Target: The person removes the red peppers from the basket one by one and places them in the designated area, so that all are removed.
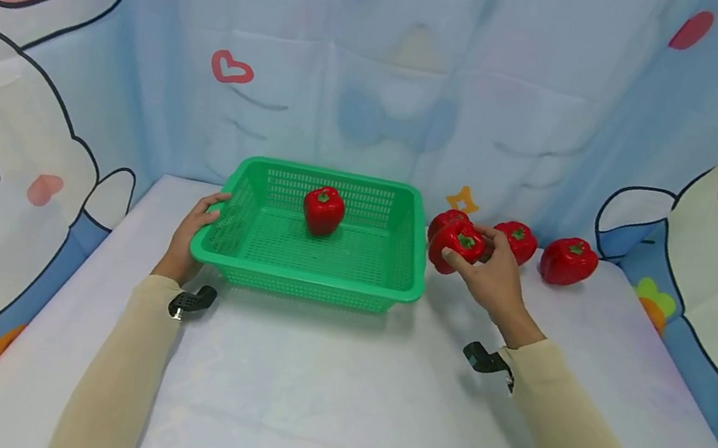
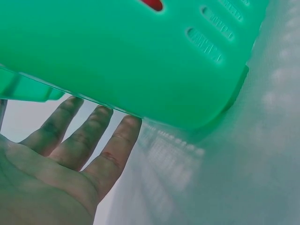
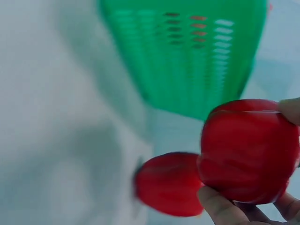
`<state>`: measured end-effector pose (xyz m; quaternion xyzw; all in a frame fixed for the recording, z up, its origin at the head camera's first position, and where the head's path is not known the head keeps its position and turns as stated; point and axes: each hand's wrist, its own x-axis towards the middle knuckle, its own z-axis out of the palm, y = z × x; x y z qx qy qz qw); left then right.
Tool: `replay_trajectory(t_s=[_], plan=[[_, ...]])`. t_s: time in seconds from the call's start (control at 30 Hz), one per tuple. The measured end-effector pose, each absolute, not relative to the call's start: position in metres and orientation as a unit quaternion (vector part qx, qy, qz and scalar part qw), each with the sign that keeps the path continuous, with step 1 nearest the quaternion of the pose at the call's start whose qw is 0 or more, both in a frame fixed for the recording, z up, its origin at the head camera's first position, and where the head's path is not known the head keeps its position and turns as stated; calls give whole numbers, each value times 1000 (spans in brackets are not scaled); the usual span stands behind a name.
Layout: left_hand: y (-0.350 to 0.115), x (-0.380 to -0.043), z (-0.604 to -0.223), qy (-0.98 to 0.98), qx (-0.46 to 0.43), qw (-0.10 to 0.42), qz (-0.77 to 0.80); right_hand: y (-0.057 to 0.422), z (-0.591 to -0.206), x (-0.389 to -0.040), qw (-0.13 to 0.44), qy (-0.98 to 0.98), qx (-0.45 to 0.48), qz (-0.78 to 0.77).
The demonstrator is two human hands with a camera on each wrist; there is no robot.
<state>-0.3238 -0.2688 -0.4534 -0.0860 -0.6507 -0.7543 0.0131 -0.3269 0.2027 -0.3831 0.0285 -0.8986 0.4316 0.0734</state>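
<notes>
My right hand (image 1: 494, 276) holds a red bell pepper (image 1: 458, 243) by its sides, thumb and fingers around it, just right of the green basket (image 1: 306, 279). In the right wrist view this held pepper (image 3: 248, 150) overlaps another red pepper (image 3: 168, 185) lower down. At the basket's left side, my left hand (image 1: 187, 234) grips the rim, with thumb and a fingertip on top. Three fairly straight fingers (image 2: 110, 157) reach the basket's outer wall (image 2: 122, 61) in the left wrist view. One red pepper (image 1: 323, 211) stands inside the basket.
Behind the held pepper is another red pepper (image 1: 444, 220), partly hidden. Two more peppers, one by my right fingers (image 1: 519, 240) and one farther right (image 1: 569, 261), lie on the white tablecloth (image 1: 329, 395). A printed curtain (image 1: 381, 100) rises behind the table.
</notes>
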Motion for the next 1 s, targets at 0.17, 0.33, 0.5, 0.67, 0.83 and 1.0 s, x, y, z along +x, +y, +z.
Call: replay_trajectory(t_s=[0.17,0.33,0.5,0.67,0.83,1.0], plan=[[-269,-323,-456,-649,-84,14,-756,212,-406,-335,32,-910,23,412],[-269,-322,-457,-648,-90,14,-756,217,-422,-341,20,-921,33,388],[-269,-323,-455,-652,-96,18,-752,219,-427,-343,8,-926,42,375],[-268,-325,-454,-658,-97,17,-747,223,-428,-342,-11,-926,33,375],[-269,-324,-454,-657,-92,18,-748,223,-427,-343,-15,-932,39,360],[-269,-323,-454,-652,-91,16,-753,217,-417,-341,40,-942,54,330]])
